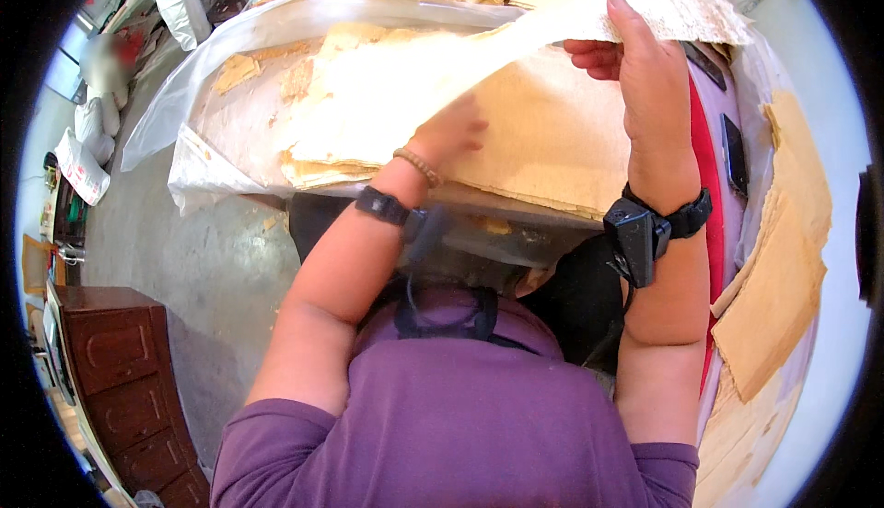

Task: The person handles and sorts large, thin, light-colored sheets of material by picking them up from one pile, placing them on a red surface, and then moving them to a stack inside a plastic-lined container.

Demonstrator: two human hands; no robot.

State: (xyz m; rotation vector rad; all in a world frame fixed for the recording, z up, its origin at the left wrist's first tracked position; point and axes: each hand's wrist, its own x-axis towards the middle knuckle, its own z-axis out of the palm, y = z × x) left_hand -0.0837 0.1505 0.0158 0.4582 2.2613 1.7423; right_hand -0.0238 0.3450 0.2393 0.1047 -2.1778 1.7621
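Head view: pale sheet (562, 22) raised above stacked sheets (552, 135) on surface (230, 126), grip of right hand (646, 70) closed on its edge; left hand (447, 135) blurred over stacked sheets, grip impossible to tell.

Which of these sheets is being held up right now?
The bright, white-looking sheet gripped by the right hand: its right end is raised, while the tan sheets below lie flat in a stack.
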